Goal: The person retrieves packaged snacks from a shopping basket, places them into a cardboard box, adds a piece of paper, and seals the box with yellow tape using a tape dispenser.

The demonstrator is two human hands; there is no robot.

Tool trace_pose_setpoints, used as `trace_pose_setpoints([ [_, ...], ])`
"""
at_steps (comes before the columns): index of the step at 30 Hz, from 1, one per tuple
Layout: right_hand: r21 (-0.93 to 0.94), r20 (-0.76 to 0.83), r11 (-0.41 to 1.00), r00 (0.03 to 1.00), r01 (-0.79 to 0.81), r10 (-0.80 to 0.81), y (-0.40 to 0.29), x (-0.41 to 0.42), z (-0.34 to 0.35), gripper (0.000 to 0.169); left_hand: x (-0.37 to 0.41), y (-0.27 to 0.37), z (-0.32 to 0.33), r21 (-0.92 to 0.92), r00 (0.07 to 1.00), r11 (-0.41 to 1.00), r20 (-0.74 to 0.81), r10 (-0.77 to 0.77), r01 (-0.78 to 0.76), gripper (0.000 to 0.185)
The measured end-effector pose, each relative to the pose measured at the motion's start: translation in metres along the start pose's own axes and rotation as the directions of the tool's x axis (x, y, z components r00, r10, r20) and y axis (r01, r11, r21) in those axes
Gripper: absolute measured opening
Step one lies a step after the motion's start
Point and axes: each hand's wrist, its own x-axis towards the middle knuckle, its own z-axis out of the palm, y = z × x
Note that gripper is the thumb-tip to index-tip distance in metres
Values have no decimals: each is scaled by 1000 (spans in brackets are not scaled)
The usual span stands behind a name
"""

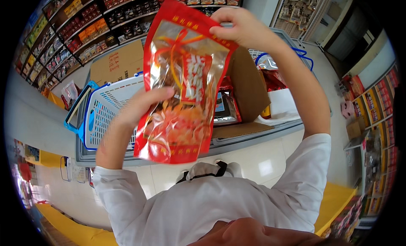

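A large red and gold plastic pouch [177, 125], printed with a ribbon bow and bearing writing, is held up before me. With the thumb on its front, my left hand [142, 104] grips the pouch's left side. My right hand [236, 27] pinches the upper right corner. Behind the pouch stands an open cardboard box [249, 84] with its flaps spread. Inside it lie dark packets with red edges [226, 106], partly hidden by the pouch. A white plastic basket [109, 103] with blue trim is to the left, behind my left forearm.
Basket and box rest on a grey surface [253, 131]. A closed carton [119, 62] lies at the back left. On the right are a white bag [282, 104], red packages [274, 77] and blue basket handles [301, 55]. Stocked shelves [85, 33] line the far wall; others [377, 106] stand right.
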Motion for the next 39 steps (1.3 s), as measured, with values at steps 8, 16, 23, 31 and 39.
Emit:
trace_pose_setpoints([
  [8,-461,-154,878,962,131,-225,56,-64,-75,38,107,1,23,-96,997,994,-43,-59,55,38],
  [16,-386,179,922,983,32,41,31,-182,-88,36,184,-55,-7,945,922,22,-313,-227,326,52],
  [23,24,195,998,979,59,-63,0,-282,-27,37,80,-13,-7,988,810,-9,-121,574,154,58],
  [31,403,-276,845,834,-351,478,-11,-238,40,53,100,-104,-71,491,927,816,-41,372,-306,59],
  [39,217,428,862,838,-459,339,-14,-167,10,51,150,-156,-24,988,982,-39,145,-124,-151,61],
])
